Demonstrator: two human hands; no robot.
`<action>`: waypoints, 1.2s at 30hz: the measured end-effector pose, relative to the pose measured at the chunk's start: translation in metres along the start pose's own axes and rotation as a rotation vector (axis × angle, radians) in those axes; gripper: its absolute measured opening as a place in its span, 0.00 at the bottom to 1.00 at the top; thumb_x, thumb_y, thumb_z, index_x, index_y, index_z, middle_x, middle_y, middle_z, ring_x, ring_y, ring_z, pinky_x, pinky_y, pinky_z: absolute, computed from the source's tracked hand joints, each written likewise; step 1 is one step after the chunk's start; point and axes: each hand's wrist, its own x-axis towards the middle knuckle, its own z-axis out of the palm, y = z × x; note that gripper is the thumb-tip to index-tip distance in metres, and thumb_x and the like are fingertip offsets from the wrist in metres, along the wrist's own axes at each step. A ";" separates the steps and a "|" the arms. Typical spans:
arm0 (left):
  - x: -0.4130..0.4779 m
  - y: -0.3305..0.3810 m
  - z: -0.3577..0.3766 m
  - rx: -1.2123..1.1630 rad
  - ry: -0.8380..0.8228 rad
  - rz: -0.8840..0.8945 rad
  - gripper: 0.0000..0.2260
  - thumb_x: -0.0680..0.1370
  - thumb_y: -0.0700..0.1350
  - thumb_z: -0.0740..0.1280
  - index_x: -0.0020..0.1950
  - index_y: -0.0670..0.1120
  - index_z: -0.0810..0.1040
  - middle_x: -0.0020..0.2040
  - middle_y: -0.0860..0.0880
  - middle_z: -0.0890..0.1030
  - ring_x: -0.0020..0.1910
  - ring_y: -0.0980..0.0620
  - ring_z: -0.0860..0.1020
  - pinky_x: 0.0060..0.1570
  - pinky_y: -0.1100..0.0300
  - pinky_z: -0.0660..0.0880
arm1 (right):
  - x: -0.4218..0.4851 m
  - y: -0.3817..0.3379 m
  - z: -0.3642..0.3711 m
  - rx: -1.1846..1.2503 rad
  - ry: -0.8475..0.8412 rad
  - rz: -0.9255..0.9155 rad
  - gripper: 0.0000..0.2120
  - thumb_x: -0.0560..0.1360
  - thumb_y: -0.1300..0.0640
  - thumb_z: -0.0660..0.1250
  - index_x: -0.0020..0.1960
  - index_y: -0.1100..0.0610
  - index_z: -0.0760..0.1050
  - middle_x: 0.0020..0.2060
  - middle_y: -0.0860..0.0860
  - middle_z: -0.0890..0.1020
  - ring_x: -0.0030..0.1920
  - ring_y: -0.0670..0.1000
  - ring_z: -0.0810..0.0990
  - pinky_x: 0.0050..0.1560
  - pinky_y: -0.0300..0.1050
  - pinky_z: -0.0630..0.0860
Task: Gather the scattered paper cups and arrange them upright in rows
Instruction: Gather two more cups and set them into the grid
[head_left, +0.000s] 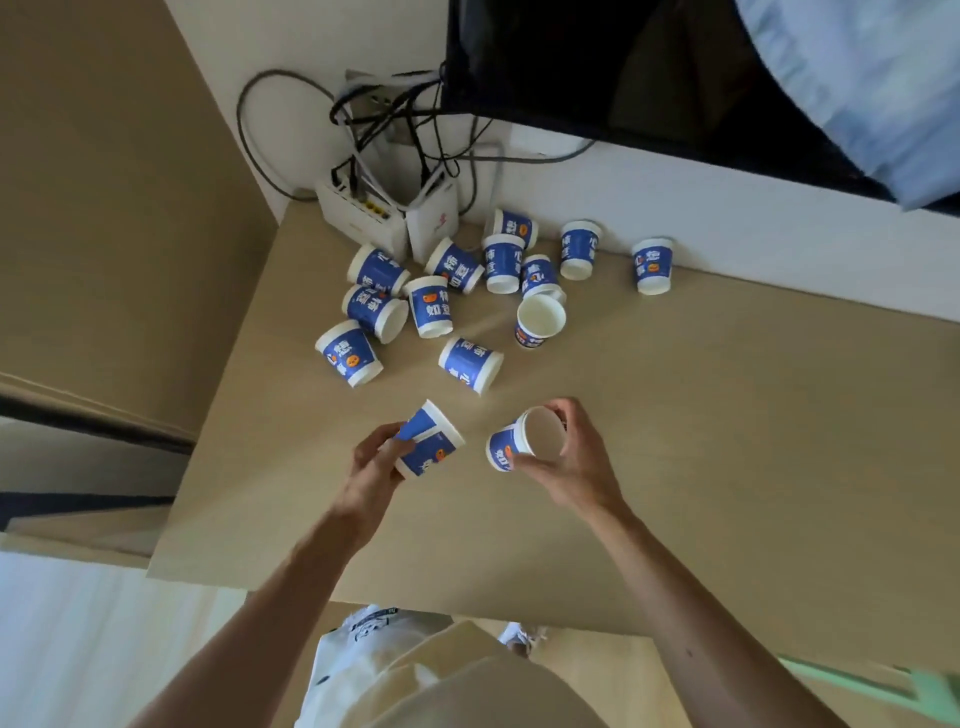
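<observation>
Gripping: left hand (371, 462) on left cup (430, 442), right hand (569, 460) on right cup (506, 446)
Left cup tilted, pinched; right cup's mouth shows; loose cups (470, 364) lie scattered on the desk (701, 415) beyond, by the routers (363, 218)

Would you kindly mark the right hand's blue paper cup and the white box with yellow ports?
Blue paper cup (501, 451): head view, blue side wall.
White box with yellow ports (354, 222): head view, white casing.

Black screen (597, 67) cut by top edge, wall socket (363, 83) half behind cables (415, 130), paper cup (434, 449) base under left hand (371, 467).
</observation>
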 end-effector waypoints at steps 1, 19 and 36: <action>0.001 -0.003 0.002 0.014 -0.032 0.008 0.22 0.68 0.47 0.71 0.60 0.42 0.78 0.49 0.43 0.83 0.46 0.47 0.79 0.50 0.54 0.71 | -0.003 0.002 -0.003 0.013 0.000 0.013 0.32 0.62 0.49 0.82 0.60 0.51 0.71 0.55 0.45 0.78 0.55 0.46 0.78 0.55 0.41 0.75; 0.022 -0.008 0.025 0.294 -0.259 0.030 0.27 0.67 0.40 0.68 0.67 0.49 0.73 0.48 0.48 0.83 0.46 0.54 0.80 0.48 0.60 0.75 | -0.033 0.030 -0.009 0.000 0.095 0.183 0.31 0.62 0.50 0.81 0.58 0.48 0.68 0.54 0.46 0.76 0.50 0.45 0.76 0.44 0.31 0.69; 0.041 -0.048 0.009 1.071 -0.071 0.538 0.58 0.56 0.48 0.85 0.79 0.38 0.56 0.71 0.41 0.71 0.68 0.41 0.70 0.68 0.45 0.69 | -0.030 0.036 0.000 -0.106 0.087 0.170 0.34 0.61 0.45 0.81 0.59 0.48 0.65 0.55 0.44 0.71 0.48 0.46 0.75 0.45 0.41 0.70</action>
